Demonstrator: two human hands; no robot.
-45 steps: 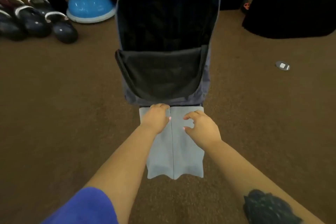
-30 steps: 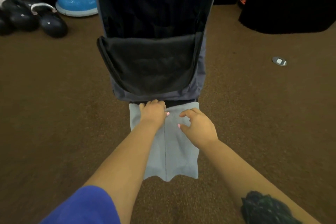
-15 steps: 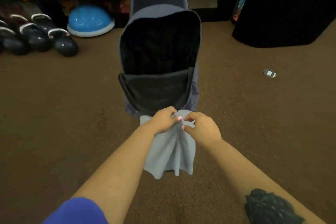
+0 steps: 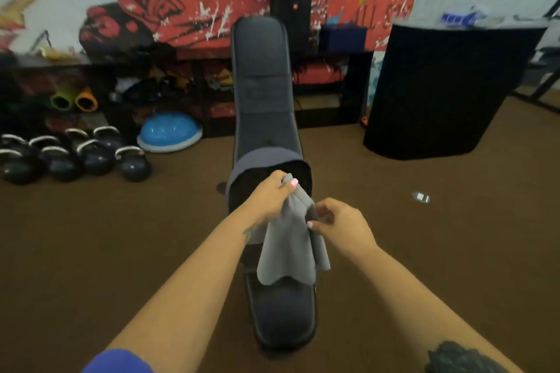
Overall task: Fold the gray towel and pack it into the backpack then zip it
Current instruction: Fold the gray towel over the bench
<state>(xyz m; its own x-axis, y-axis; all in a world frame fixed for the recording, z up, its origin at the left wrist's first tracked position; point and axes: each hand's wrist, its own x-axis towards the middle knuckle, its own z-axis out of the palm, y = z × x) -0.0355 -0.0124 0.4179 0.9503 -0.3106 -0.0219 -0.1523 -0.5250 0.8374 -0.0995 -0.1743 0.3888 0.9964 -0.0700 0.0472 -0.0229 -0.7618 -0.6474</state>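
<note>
While the backpack (image 4: 266, 136) lay open on the brown floor (image 4: 91, 236), the left hand (image 4: 269, 195) gripped the top of the gray towel (image 4: 288, 248), which hung folded in the air above the bag's opening. The right hand (image 4: 342, 224) pinched the towel's right edge between thumb and fingers. Kettlebells (image 4: 75, 157) stood near the floor's far left edge.

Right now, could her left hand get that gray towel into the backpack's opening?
Probably yes. The left hand grips the gray towel right at the backpack mouth, which gapes open with nothing blocking it; the right hand pinches the towel's side.
</note>
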